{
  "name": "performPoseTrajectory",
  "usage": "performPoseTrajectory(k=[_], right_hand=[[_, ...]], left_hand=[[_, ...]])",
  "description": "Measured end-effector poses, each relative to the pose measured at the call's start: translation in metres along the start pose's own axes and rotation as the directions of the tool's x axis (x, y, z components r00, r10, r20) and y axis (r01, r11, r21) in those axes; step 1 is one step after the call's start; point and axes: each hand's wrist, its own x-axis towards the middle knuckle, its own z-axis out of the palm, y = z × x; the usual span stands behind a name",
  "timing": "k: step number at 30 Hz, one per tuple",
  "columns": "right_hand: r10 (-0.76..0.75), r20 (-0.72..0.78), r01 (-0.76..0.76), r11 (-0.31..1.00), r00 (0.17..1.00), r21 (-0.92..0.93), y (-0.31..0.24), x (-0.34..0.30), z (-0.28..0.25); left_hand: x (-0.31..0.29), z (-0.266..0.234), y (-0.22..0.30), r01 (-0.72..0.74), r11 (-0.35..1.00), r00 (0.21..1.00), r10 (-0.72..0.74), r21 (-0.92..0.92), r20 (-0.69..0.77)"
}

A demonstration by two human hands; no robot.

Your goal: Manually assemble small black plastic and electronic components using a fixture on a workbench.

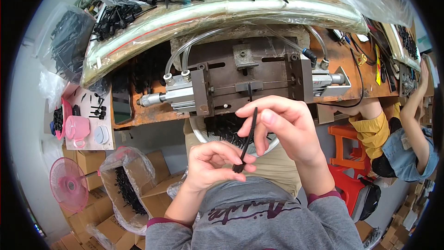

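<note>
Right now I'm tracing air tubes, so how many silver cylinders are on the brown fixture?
2: the left cylinder at the left end of the fixture, the right cylinder at its right end. The right hand covers part of the front, possibly hiding others.

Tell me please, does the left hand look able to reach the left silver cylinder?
Probably yes: nothing visible blocks the way between the left hand and the left silver cylinder, though the hand would likely have to release the black strap first.

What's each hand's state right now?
Left hand: closed, pinching the black cable tie near its head.
Right hand: partly curled at the tie's other end; whether gripping cannot be told.
</note>
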Motion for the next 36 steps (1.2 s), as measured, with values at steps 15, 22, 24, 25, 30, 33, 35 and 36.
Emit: performPoseTrajectory(k=[15, 22, 24, 25, 30, 33, 35, 36], right_hand=[[-0.275, -0.328, 0.248, 0.961, 0.904, -0.124, 0.006, 0.002, -0.002], [-0.100, -0.184, 0.113, 0.992, 0.978, 0.060, 0.014, -0.006, 0.011], [-0.096, -0.193, 0.118, 0.987, 0.976, 0.107, 0.015, -0.006, 0.011], [-0.092, -0.198, 0.117, 0.987, 0.976, 0.115, 0.016, -0.005, 0.012], [-0.080, -0.215, 0.107, 0.987, 0.973, 0.117, 0.022, -0.006, 0.012], [-0.082, -0.225, 0.107, 0.989, 0.971, 0.105, 0.024, -0.007, 0.012], [-0.082, -0.223, 0.110, 0.987, 0.971, 0.117, 0.025, -0.007, 0.012], [-0.083, -0.222, 0.112, 0.986, 0.972, 0.122, 0.025, -0.007, 0.012]], left_hand=[[-0.009, 0.024, 0.019, -0.384, 0.304, 0.911, 0.280, 0.872, 0.304], [-0.003, 0.027, 0.016, -0.386, 0.260, 0.890, 0.356, 0.885, 0.284], [-0.001, 0.026, 0.016, -0.411, 0.214, 0.879, 0.352, 0.886, 0.322], [-0.002, 0.024, 0.014, -0.419, 0.208, 0.874, 0.357, 0.884, 0.330], [-0.002, 0.026, 0.013, -0.400, 0.204, 0.882, 0.351, 0.894, 0.315], [0.000, 0.027, 0.012, -0.407, 0.186, 0.878, 0.348, 0.894, 0.328], [0.001, 0.027, 0.013, -0.411, 0.177, 0.878, 0.342, 0.894, 0.335], [0.001, 0.027, 0.014, -0.413, 0.174, 0.877, 0.340, 0.894, 0.339]])
